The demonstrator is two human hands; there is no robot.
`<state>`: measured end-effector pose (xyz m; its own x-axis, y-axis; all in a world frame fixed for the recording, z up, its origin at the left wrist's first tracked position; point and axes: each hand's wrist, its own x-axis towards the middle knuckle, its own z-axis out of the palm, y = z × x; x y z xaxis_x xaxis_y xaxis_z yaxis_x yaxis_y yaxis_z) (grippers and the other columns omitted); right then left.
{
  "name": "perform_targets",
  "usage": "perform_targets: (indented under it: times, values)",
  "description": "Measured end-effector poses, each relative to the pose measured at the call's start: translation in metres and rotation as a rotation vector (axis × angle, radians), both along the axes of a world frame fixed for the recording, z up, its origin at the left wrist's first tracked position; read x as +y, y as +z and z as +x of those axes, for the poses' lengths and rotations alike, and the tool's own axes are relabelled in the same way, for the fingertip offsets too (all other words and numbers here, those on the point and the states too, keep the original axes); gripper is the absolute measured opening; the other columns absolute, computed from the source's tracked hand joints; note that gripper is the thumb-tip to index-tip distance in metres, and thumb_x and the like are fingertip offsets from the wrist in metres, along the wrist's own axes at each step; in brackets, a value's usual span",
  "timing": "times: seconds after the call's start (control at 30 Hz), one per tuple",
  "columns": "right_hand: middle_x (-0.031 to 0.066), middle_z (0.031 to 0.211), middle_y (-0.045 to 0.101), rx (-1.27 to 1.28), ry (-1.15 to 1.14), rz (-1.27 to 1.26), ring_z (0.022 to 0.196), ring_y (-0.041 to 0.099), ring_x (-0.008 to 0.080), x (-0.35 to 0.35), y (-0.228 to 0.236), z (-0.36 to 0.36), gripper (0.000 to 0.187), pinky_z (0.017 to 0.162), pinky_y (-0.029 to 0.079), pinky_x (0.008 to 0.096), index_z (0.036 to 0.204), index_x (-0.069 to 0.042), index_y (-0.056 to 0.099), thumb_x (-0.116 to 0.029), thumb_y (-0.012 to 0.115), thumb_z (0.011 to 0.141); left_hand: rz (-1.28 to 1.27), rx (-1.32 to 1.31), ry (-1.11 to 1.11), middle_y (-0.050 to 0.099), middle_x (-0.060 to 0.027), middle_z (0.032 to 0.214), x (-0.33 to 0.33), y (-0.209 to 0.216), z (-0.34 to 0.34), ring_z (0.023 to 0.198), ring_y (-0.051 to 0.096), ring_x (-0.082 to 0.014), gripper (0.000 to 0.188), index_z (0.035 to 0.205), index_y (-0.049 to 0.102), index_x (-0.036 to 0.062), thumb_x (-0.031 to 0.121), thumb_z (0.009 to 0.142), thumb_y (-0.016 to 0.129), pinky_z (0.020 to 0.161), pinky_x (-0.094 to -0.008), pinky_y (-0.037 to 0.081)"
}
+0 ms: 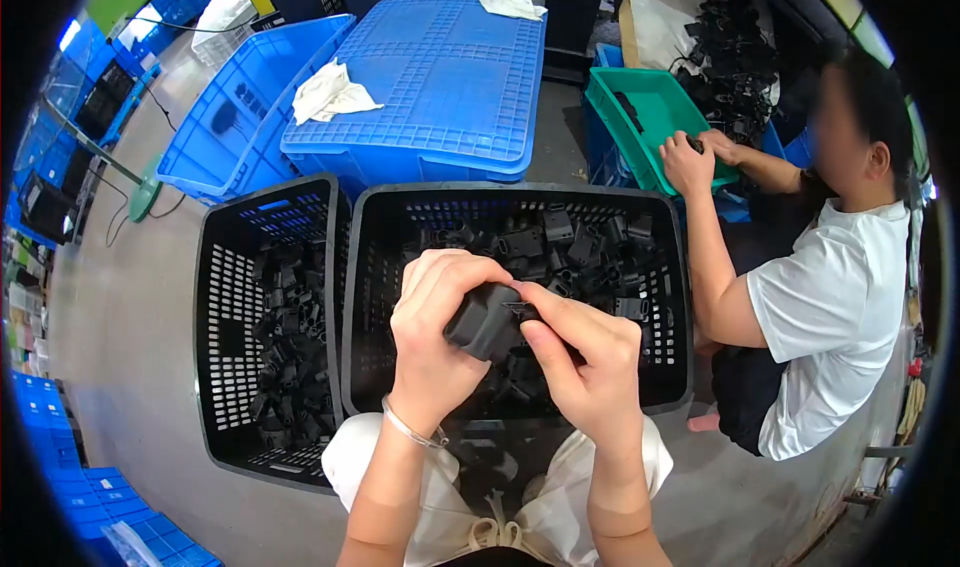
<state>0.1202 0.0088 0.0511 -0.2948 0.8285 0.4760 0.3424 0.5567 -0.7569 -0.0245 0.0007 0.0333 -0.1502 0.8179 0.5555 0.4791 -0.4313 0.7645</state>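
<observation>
My left hand [437, 319] is wrapped round a black plastic part [485, 322] with a blocky, rounded body. At its right end my right hand [590, 355] pinches a small black piece [521, 311] between thumb and forefinger; whether this piece is separate from the part cannot be made out. Both hands are held above a large black perforated crate [520, 193] in front of my knees. Many similar black plastic parts [560, 247] lie loose in that crate, partly hidden by my hands.
A second black crate [208, 367] with more black parts stands at the left. Beyond are a lidded blue bin [430, 77] with white cloths [335, 93] and an open blue bin [250, 107]. At the right, a co-worker [830, 297] works over a green tray [640, 97].
</observation>
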Motion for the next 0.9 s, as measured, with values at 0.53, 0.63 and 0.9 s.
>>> perform_targets:
  times: [0.53, 0.63, 0.9]
  values:
    - [0.0111, 0.07, 0.061, -0.209, 0.03, 0.022, 0.054, 0.059, 0.0267, 0.0, -0.003, 0.0, 0.033, 0.047, 0.046, 0.0337, 0.112, -0.001, 0.062, -0.008, 0.066, 0.081, -0.06, -0.022, 0.101, 0.062, -0.006, 0.082, 0.002, -0.009, 0.006, 0.083, 0.058, -0.0266, 0.031, 0.087, 0.058, 0.006, -0.005, 0.059, 0.067, 0.076, -0.0335, 0.042]
    - [0.012, 0.076, 0.064, -0.053, 0.087, 0.0, 0.055, 0.061, 0.022, 0.003, -0.006, 0.001, 0.033, 0.049, 0.046, 0.0297, 0.114, -0.001, 0.061, -0.009, 0.064, 0.082, -0.077, -0.036, 0.082, 0.062, -0.0069, 0.084, -0.001, -0.007, 0.002, 0.084, 0.058, -0.0258, 0.03, 0.089, 0.058, 0.0054, -0.004, 0.061, 0.067, 0.078, -0.0335, 0.043]
    - [0.0028, 0.089, 0.064, 0.266, 0.171, -0.354, 0.063, 0.049, 0.0042, 0.011, -0.003, 0.006, 0.045, 0.055, 0.04, 0.0191, 0.111, -0.002, 0.061, -0.01, 0.076, 0.069, -0.498, -1.347, -0.51, 0.051, -0.01, 0.123, -0.013, -0.006, 0.015, 0.111, 0.052, -0.0208, 0.039, 0.12, 0.048, 0.0092, 0.031, 0.089, 0.058, 0.099, -0.0379, 0.04]
